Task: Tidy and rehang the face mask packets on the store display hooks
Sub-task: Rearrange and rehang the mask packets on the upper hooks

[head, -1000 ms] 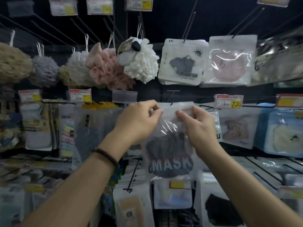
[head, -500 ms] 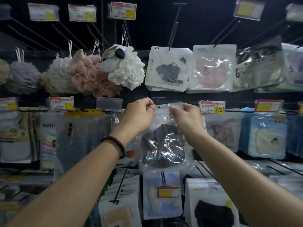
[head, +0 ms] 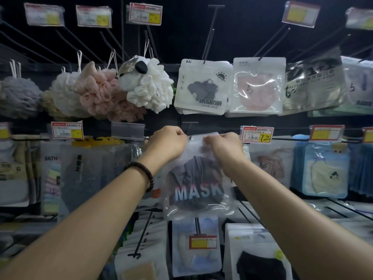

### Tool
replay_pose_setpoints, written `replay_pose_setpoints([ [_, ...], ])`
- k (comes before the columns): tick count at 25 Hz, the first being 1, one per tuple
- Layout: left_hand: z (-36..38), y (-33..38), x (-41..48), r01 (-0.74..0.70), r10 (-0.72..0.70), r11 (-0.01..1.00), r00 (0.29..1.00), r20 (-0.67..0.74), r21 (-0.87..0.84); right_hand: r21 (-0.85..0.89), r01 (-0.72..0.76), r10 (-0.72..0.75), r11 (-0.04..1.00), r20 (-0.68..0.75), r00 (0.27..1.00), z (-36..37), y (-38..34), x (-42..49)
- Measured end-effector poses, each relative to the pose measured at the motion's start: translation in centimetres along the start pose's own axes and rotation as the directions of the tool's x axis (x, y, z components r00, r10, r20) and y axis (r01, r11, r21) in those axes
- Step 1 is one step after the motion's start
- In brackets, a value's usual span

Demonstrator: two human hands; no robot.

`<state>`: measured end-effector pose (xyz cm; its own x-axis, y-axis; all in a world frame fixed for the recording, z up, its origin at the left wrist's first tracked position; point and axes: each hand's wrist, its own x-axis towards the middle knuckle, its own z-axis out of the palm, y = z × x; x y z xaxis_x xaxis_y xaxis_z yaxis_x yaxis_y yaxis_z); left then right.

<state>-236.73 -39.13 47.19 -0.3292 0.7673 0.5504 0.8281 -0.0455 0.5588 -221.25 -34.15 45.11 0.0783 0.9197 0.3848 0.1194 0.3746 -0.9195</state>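
A clear plastic mask packet (head: 198, 190) with a dark grey mask inside and the word MASK printed on it hangs between my hands in the middle of the display. My left hand (head: 168, 143) pinches its top left corner and my right hand (head: 224, 145) pinches its top right corner. The packet's top edge sits right at a black display hook (head: 189, 126) in the middle row; the hook's tip is hidden behind my fingers. Other mask packets (head: 202, 86) hang on the row above.
Bath sponges (head: 145, 83) hang on hooks at the upper left. A price tag marked 12 (head: 257, 134) sits right of my hands. More packets (head: 323, 170) fill the right side and lower rows. Long bare hooks (head: 211, 31) jut out overhead.
Both hands have stayed on the packet's top edge and raised it towards the middle-row hook. The packet now hangs flatter, with its MASK lettering showing again.
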Motion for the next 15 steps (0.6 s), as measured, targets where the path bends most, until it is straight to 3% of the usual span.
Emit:
replay_pose_setpoints([
  [4, 1.4, -0.2, 0.1, -0.002, 0.013, 0.993, 0.996, -0.093, 0.121, -0.253, 0.141, -0.165, 0.957, -0.079, 0.983, 0.6, 0.8, -0.2],
  [8, 3.6, -2.0, -0.3, -0.173, 0.189, 0.981, 0.956, -0.222, 0.09, -0.397, 0.307, -0.358, 0.865, -0.058, 0.932, 1.7, 3.1, -1.6],
  [11, 4.7, -3.4, -1.0, -0.319, 0.324, 0.945, 0.884, -0.338, 0.071, -0.475, 0.414, -0.491, 0.777, -0.045, 0.87, 2.6, 5.3, -1.8],
  [15, 6.3, -5.9, -4.6, -0.417, 0.454, 0.891, 0.831, -0.323, 0.179, -0.642, 0.507, -0.648, 0.575, 0.022, 0.762, 2.0, 8.0, -2.9],
])
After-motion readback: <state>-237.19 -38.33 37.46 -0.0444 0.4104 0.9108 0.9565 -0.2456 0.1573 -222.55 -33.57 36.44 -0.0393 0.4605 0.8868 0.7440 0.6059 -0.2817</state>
